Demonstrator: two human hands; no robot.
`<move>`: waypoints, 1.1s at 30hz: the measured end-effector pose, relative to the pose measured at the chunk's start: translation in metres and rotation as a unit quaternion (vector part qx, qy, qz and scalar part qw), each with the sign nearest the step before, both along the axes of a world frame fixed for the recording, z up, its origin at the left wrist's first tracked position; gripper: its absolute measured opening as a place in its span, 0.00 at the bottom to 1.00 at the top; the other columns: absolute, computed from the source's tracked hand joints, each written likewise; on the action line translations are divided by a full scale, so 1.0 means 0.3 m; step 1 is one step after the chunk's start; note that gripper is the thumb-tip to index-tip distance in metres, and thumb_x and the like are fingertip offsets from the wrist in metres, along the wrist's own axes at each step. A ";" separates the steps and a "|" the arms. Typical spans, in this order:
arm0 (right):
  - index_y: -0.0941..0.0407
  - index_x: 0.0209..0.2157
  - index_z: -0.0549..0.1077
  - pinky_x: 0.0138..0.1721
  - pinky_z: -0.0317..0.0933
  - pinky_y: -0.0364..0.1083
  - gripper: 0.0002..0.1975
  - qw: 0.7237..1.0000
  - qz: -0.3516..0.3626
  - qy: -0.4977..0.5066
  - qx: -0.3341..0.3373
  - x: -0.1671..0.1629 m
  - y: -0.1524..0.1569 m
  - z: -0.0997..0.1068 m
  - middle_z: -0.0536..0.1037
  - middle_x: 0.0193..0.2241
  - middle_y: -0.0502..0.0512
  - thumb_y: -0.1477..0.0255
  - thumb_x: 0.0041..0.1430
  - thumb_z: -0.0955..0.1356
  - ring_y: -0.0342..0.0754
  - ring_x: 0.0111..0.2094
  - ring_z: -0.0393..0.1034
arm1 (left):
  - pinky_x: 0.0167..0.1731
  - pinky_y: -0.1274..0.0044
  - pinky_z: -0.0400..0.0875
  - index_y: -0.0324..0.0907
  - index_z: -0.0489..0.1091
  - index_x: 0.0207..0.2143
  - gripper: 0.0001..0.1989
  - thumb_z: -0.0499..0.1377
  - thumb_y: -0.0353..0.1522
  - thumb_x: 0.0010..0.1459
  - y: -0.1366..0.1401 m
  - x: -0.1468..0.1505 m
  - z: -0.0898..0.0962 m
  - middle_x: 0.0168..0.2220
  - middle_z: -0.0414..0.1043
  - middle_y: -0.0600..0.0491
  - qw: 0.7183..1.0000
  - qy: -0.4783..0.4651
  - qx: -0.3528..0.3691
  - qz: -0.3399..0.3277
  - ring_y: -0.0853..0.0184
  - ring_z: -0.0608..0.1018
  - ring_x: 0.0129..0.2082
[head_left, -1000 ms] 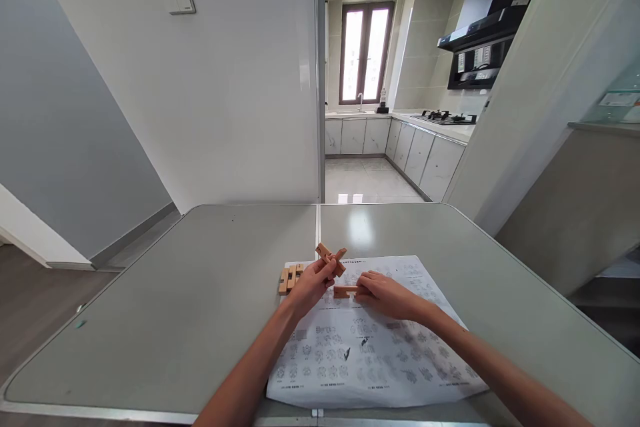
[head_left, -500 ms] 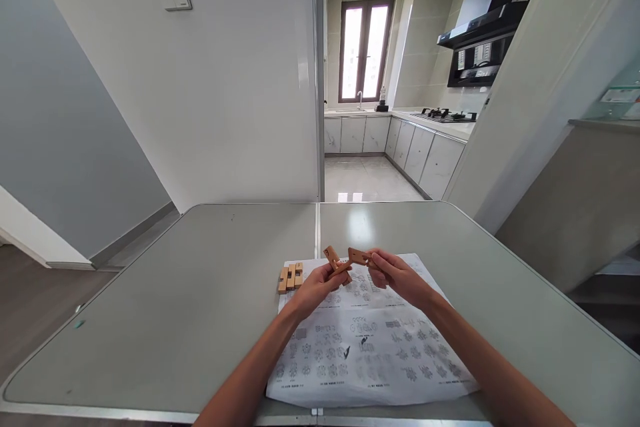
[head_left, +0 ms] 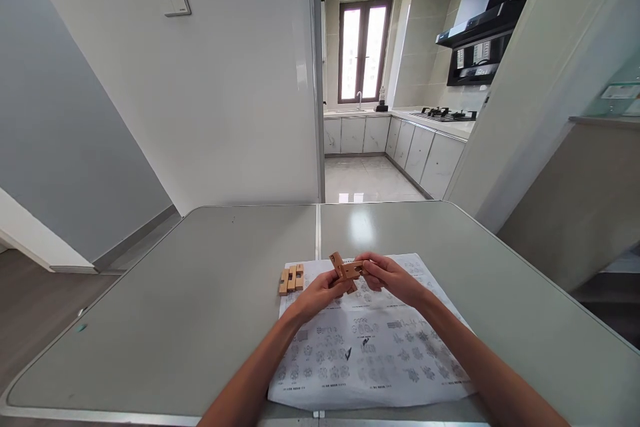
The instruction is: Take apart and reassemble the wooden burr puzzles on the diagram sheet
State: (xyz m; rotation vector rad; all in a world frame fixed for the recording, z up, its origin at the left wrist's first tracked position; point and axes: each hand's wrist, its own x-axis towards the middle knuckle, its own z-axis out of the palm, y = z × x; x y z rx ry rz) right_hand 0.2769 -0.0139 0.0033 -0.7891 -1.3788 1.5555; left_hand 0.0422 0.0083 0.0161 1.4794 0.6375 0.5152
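My left hand (head_left: 325, 291) is closed on notched wooden puzzle pieces (head_left: 337, 261), one of which sticks up at a slant above its fingertips. In my right hand (head_left: 389, 277) another wooden puzzle piece (head_left: 354, 270) is pinched, lying across and touching the ones on the left. How the pieces fit together is partly hidden by my fingers. Under both hands lies a creased white instruction sheet (head_left: 370, 373) printed with many small puzzle drawings. Several more notched wooden pieces (head_left: 291, 279) stand side by side at the sheet's upper left corner.
The grey folding table (head_left: 175, 320) has a seam down its middle. A small greenish bit (head_left: 82, 327) lies near its left edge. Past the far edge are a white wall (head_left: 240, 100) and a doorway into a kitchen with a gas stove (head_left: 445, 114).
The piece in my right hand has moved left and down against the pieces in my left hand. My hands are closer together, and my left hand has shifted slightly right.
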 end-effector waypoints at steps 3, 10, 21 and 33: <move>0.55 0.46 0.72 0.27 0.44 0.45 0.21 1.000 -0.009 0.000 -0.007 0.009 0.001 -0.004 0.54 0.21 0.40 0.52 0.65 0.70 0.41 0.23 0.45 | 0.34 0.77 0.54 0.39 0.73 0.54 0.26 0.62 0.49 0.64 0.001 0.001 -0.005 0.35 0.65 0.53 1.000 -0.015 -0.015 -0.020 0.70 0.61 0.32; 0.55 0.46 0.72 0.27 0.44 0.45 0.19 0.997 0.041 0.045 -0.047 -0.003 -0.006 -0.012 0.56 0.21 0.41 0.53 0.66 0.70 0.41 0.23 0.45 | 0.32 0.76 0.52 0.37 0.71 0.52 0.27 0.62 0.50 0.62 -0.010 0.004 0.014 0.33 0.57 0.55 0.997 -0.042 -0.028 -0.055 0.71 0.57 0.30; 0.54 0.45 0.72 0.27 0.43 0.44 0.18 0.984 0.025 0.135 -0.117 -0.057 -0.018 -0.032 0.60 0.24 0.43 0.56 0.63 0.74 0.39 0.22 0.47 | 0.33 0.75 0.53 0.50 0.42 0.71 0.44 0.66 0.44 0.63 -0.020 0.008 0.005 0.37 0.63 0.56 0.989 -0.120 -0.086 0.020 0.73 0.59 0.30; 0.56 0.32 0.71 0.24 0.47 0.42 0.17 0.970 0.006 0.192 -0.148 -0.063 0.006 -0.063 0.57 0.24 0.43 0.60 0.59 0.76 0.38 0.22 0.42 | 0.30 0.76 0.51 0.51 0.34 0.72 0.48 0.64 0.44 0.64 -0.024 0.040 -0.025 0.32 0.58 0.61 0.984 -0.152 -0.073 0.050 0.75 0.57 0.26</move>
